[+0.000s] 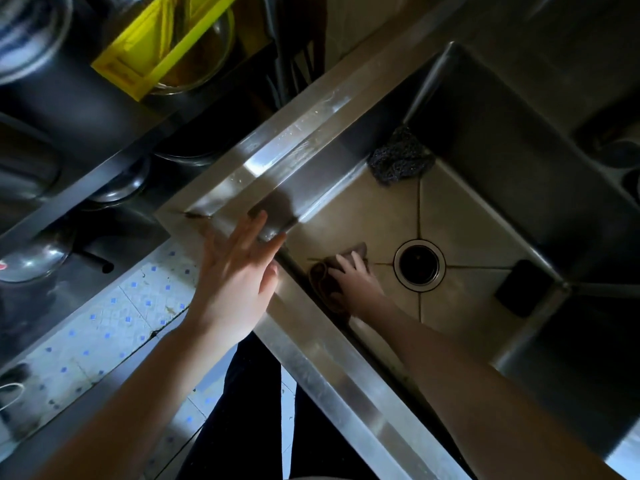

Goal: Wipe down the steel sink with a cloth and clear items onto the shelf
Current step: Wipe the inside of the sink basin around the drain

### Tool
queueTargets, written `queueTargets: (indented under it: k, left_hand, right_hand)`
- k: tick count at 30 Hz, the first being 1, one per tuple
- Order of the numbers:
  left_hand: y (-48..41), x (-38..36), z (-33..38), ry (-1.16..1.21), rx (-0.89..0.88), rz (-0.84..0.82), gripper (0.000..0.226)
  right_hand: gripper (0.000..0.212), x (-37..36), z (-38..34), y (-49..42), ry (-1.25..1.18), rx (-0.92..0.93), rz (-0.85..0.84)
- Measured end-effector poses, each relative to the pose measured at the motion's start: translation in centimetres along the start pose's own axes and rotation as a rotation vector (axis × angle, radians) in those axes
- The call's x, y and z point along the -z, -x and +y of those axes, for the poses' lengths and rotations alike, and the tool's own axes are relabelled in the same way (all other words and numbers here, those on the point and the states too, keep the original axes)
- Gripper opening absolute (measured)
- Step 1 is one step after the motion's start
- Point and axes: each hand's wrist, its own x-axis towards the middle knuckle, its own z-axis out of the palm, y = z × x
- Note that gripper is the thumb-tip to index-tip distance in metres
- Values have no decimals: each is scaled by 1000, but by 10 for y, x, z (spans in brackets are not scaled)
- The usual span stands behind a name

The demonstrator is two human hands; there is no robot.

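– Well, where do we see the cloth (pixel 320 275)?

– Down on the bottom of the steel sink (pixel 332 372), at nine o'clock from the drain (pixel 419 265) and close against the near wall. It is brown and bunched, and most of it is covered.

– Covered by what?

– By our right hand (pixel 356 282), which lies on top of it and presses it to the steel. Its fingers (pixel 346 263) reach forward over the cloth, fairly straight and a little apart, not curled round it.

– And our left hand (pixel 235 289)?

– At nine o'clock from the cloth, over the sink's corner rim, holding nothing. Its fingers (pixel 256 226) are straight and spread wide. It is blurred, so we cannot tell whether it touches the rim.

– What else lies in the sink?

– A dark mesh scrubber (pixel 401 159) sits in the far corner, at twelve o'clock from the drain. A black block (pixel 523 289) lies at three o'clock from the drain, by the right corner.

– And beyond the sink?

– At ten o'clock stands the dark shelf (pixel 110 164), with steel bowls (pixel 31 258) on it and a yellow rack (pixel 162 46) higher up. At seven o'clock we see pale floor (pixel 104 323) tiles dotted with blue.
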Motion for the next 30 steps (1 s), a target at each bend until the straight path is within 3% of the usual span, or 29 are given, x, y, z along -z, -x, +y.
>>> queueTargets:
  k: [2, 5, 8, 11, 14, 18, 24, 26, 30]
  left_hand:
    - [1, 1, 0, 10, 5, 18, 57]
    - [4, 2, -3, 17, 27, 22, 51]
    - [7, 4, -8, 8, 73, -5, 38]
    - [8, 5, -13, 21, 102, 5, 43]
    - [6, 5, -17, 52, 112, 18, 52]
    - [3, 7, -21, 41, 105, -1, 41]
    - [-1, 10, -25, 40, 104, -40, 38]
    - [0, 10, -26, 46, 114, -43, 39]
    - [2, 10, -29, 54, 114, -37, 38]
  right_hand:
    - [52, -3, 7, 12, 62, 24, -45]
    - [45, -19, 17, 34, 115, 10, 19]
    - [33, -34, 24, 47, 11, -15, 70]
    - [24, -32, 26, 46, -119, -30, 127]
    - [24, -15, 17, 40, -240, -71, 240]
    - [24, 27, -16, 24, -397, -51, 426]
    - [24, 79, -74, 1, -509, 229, 561]
    - [20, 81, -84, -7, -370, 285, 556]
    - [22, 68, -77, -21, -166, 261, 356]
